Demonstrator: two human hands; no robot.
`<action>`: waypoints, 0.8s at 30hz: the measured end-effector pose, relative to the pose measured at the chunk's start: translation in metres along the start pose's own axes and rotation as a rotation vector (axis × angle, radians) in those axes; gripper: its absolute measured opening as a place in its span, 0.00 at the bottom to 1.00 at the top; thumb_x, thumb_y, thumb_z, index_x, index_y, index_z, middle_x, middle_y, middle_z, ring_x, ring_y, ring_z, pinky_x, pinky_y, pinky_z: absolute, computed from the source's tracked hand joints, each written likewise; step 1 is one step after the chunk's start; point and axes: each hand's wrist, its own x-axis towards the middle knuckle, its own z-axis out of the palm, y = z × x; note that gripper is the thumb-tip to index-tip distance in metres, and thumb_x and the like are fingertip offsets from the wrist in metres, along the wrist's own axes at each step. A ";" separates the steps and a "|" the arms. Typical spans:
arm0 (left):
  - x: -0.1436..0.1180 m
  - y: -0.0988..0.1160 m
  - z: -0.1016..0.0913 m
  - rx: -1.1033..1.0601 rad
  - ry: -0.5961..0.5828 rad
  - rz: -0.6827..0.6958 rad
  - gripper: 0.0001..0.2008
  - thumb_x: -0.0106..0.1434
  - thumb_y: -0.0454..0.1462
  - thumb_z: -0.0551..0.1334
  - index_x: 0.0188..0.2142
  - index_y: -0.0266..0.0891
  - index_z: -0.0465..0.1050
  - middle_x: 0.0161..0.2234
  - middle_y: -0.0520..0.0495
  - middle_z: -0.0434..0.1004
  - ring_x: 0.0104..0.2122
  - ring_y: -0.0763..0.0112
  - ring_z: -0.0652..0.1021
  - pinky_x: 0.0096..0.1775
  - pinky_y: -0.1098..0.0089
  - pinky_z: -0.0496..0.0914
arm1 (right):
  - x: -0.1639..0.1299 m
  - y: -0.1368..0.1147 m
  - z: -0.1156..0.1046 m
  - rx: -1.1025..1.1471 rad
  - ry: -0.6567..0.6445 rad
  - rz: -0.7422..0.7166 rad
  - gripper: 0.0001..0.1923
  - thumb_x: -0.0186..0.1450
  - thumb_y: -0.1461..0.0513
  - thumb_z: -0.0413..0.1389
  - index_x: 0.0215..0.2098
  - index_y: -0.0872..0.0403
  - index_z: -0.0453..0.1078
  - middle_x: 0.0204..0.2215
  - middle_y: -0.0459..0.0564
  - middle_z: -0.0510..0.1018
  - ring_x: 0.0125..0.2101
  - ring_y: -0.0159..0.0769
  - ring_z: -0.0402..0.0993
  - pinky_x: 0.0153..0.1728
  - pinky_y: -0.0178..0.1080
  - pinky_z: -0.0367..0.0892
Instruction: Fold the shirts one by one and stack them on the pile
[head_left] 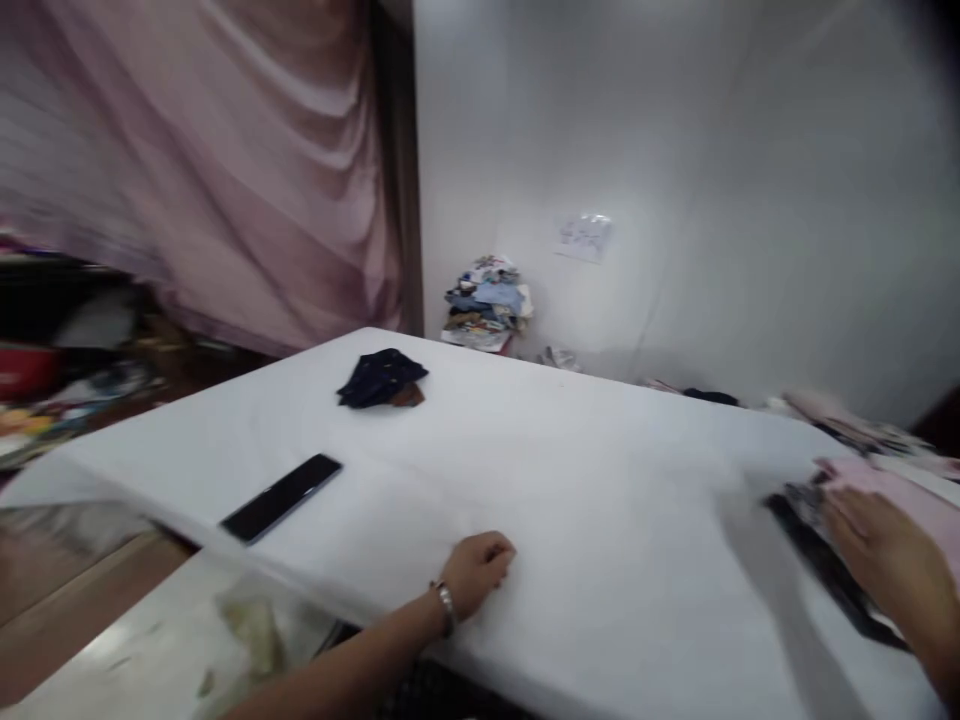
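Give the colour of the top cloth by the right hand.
Pale pink cloth; shows best in the head view.

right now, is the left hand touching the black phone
No, white tabletop shows between the left hand and the black phone.

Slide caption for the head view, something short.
Right hand at a pink cloth, left hand loosely curled over a white table bearing a black phone.
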 end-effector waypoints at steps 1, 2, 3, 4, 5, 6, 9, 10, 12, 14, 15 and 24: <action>0.000 -0.001 0.001 -0.030 0.000 -0.022 0.10 0.54 0.41 0.56 0.27 0.38 0.71 0.20 0.54 0.68 0.21 0.74 0.69 0.26 0.72 0.64 | -0.008 -0.027 0.013 0.140 -0.050 -0.030 0.21 0.59 0.47 0.44 0.40 0.48 0.71 0.46 0.59 0.76 0.49 0.48 0.71 0.49 0.47 0.67; 0.000 -0.002 0.002 -0.063 -0.008 -0.050 0.09 0.53 0.40 0.56 0.28 0.38 0.71 0.20 0.54 0.68 0.20 0.75 0.69 0.25 0.73 0.64 | -0.018 -0.055 0.025 0.259 -0.105 -0.011 0.22 0.57 0.46 0.45 0.39 0.47 0.71 0.45 0.58 0.77 0.48 0.49 0.72 0.45 0.46 0.70; 0.000 -0.003 0.002 -0.103 -0.025 -0.082 0.08 0.53 0.40 0.57 0.28 0.38 0.70 0.20 0.54 0.69 0.20 0.75 0.69 0.23 0.74 0.63 | -0.028 -0.084 0.038 0.353 -0.181 0.008 0.23 0.56 0.44 0.46 0.39 0.46 0.72 0.46 0.57 0.77 0.48 0.50 0.72 0.42 0.48 0.72; 0.001 -0.003 0.002 -0.151 -0.048 -0.118 0.07 0.53 0.39 0.58 0.28 0.38 0.70 0.20 0.54 0.69 0.19 0.76 0.69 0.22 0.74 0.63 | -0.037 -0.113 0.049 0.424 -0.257 0.007 0.24 0.54 0.43 0.47 0.39 0.46 0.73 0.48 0.55 0.77 0.51 0.52 0.71 0.39 0.49 0.73; 0.003 -0.002 0.001 -0.204 -0.073 -0.151 0.07 0.53 0.39 0.59 0.28 0.38 0.69 0.20 0.54 0.69 0.18 0.76 0.69 0.21 0.75 0.62 | -0.046 -0.140 0.058 0.486 -0.314 -0.006 0.25 0.54 0.43 0.47 0.40 0.45 0.74 0.49 0.53 0.76 0.53 0.52 0.68 0.40 0.49 0.74; 0.007 -0.001 -0.001 -0.256 -0.095 -0.175 0.06 0.53 0.39 0.59 0.28 0.38 0.69 0.20 0.54 0.69 0.18 0.76 0.70 0.20 0.75 0.63 | -0.054 -0.166 0.066 0.537 -0.374 -0.035 0.26 0.54 0.42 0.48 0.41 0.45 0.75 0.50 0.51 0.75 0.55 0.52 0.66 0.42 0.50 0.73; 0.024 0.003 -0.023 -0.318 -0.077 -0.168 0.06 0.54 0.39 0.61 0.29 0.37 0.70 0.22 0.52 0.72 0.19 0.75 0.72 0.20 0.74 0.65 | -0.067 -0.224 0.083 0.626 -0.492 -0.135 0.24 0.55 0.42 0.48 0.44 0.39 0.75 0.53 0.46 0.72 0.58 0.50 0.61 0.50 0.53 0.69; 0.033 0.005 -0.036 -0.261 -0.026 -0.143 0.06 0.54 0.39 0.61 0.30 0.38 0.71 0.23 0.51 0.73 0.20 0.74 0.73 0.21 0.74 0.67 | -0.070 -0.237 0.087 0.633 -0.515 -0.164 0.24 0.56 0.42 0.48 0.44 0.36 0.75 0.54 0.44 0.71 0.58 0.49 0.60 0.52 0.53 0.68; 0.053 0.006 -0.070 -0.056 0.135 -0.093 0.06 0.56 0.38 0.61 0.31 0.38 0.73 0.26 0.48 0.76 0.24 0.70 0.76 0.26 0.70 0.70 | -0.075 -0.255 0.098 0.625 -0.547 -0.212 0.23 0.56 0.41 0.48 0.45 0.32 0.74 0.55 0.43 0.70 0.58 0.49 0.60 0.55 0.53 0.64; 0.075 0.005 -0.115 0.158 0.330 -0.062 0.06 0.56 0.37 0.61 0.33 0.39 0.75 0.33 0.44 0.78 0.34 0.64 0.78 0.37 0.65 0.73 | -0.082 -0.262 0.112 0.597 -0.551 -0.265 0.24 0.56 0.42 0.49 0.48 0.33 0.73 0.57 0.44 0.67 0.59 0.49 0.59 0.58 0.54 0.60; 0.086 0.004 -0.139 0.207 0.401 -0.058 0.07 0.56 0.36 0.62 0.35 0.39 0.75 0.38 0.42 0.78 0.40 0.61 0.77 0.43 0.63 0.71 | -0.087 -0.263 0.119 0.579 -0.536 -0.292 0.25 0.57 0.42 0.50 0.50 0.33 0.71 0.58 0.44 0.66 0.59 0.50 0.57 0.59 0.55 0.58; 0.163 -0.024 -0.278 0.463 0.764 -0.200 0.34 0.56 0.37 0.63 0.61 0.39 0.54 0.66 0.34 0.45 0.64 0.48 0.50 0.60 0.49 0.49 | -0.108 -0.253 0.142 0.473 -0.445 -0.364 0.35 0.55 0.47 0.53 0.57 0.13 0.44 0.60 0.37 0.61 0.60 0.48 0.55 0.56 0.58 0.56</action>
